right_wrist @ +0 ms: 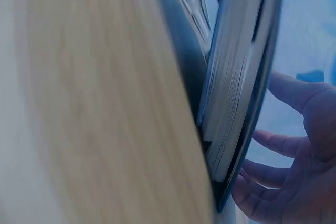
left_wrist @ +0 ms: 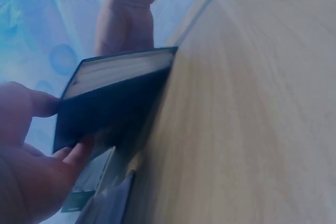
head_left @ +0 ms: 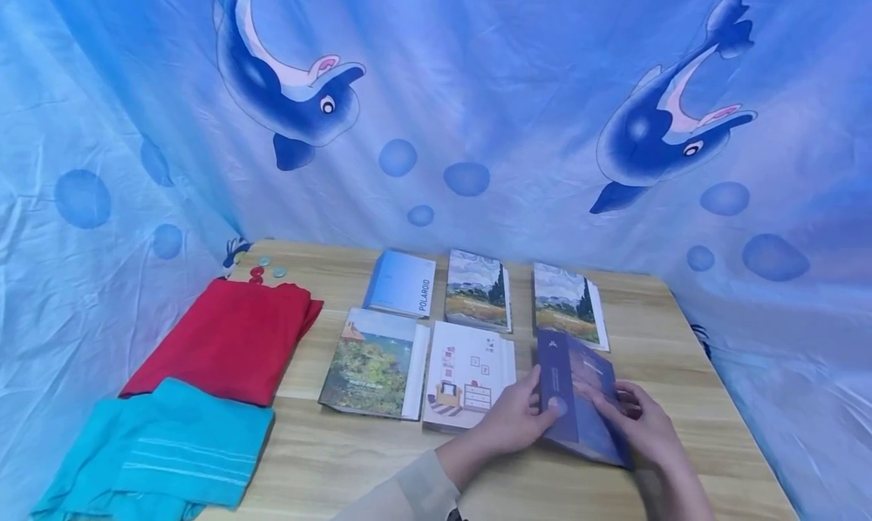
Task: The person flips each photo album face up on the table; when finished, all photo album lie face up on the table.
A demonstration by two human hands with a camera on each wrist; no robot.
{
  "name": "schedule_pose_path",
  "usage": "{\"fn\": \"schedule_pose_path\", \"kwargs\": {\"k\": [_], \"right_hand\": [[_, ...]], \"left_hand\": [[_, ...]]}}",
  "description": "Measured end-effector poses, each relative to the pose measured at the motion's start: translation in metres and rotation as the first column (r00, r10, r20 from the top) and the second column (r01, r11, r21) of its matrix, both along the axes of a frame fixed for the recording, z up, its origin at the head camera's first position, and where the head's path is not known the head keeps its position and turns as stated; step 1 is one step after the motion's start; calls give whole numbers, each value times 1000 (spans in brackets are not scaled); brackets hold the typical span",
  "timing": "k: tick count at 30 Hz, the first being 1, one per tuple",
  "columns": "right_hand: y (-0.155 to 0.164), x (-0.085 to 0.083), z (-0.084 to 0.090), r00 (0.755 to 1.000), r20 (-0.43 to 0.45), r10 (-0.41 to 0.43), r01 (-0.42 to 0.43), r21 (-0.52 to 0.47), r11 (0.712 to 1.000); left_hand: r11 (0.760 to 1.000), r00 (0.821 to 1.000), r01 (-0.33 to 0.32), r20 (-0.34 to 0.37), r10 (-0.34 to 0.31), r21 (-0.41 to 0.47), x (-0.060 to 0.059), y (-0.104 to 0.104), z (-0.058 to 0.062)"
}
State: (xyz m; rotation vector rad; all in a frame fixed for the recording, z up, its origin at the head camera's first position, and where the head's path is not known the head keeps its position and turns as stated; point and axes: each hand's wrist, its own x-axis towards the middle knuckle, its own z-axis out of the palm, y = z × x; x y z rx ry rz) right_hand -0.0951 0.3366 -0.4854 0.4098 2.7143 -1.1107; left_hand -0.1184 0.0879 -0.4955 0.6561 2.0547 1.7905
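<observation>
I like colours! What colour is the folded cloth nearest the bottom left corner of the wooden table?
The folded towel-like cloth is turquoise with faint paler stripes, clearest in the head view.

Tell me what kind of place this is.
Likely a makeshift staged tabletop set, not a lived-in room: a dolphin-print blue cloth hangs round a wooden table, with photo albums laid in rows beside folded towels.

A makeshift recording corner, likely in a home: a blue dolphin-print sheet (head_left: pixel 477 112) is hanging around a wooden desk (head_left: pixel 327 460) carrying photo albums (head_left: pixel 402 282) and folded cloths (head_left: pixel 232 339)
</observation>
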Motion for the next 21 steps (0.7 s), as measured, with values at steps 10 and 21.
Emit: {"fn": "schedule_pose_path", "kwargs": {"k": [10, 21], "right_hand": [[10, 5, -4, 1000, 22, 6, -6, 2, 1000], [6, 5, -3, 999, -38, 12, -10, 60, 998]], "left_hand": [[940, 995, -49, -101, 15, -338, 5, -1, -7], [937, 1000, 6, -6, -8, -350, 9, 1, 0]]}}
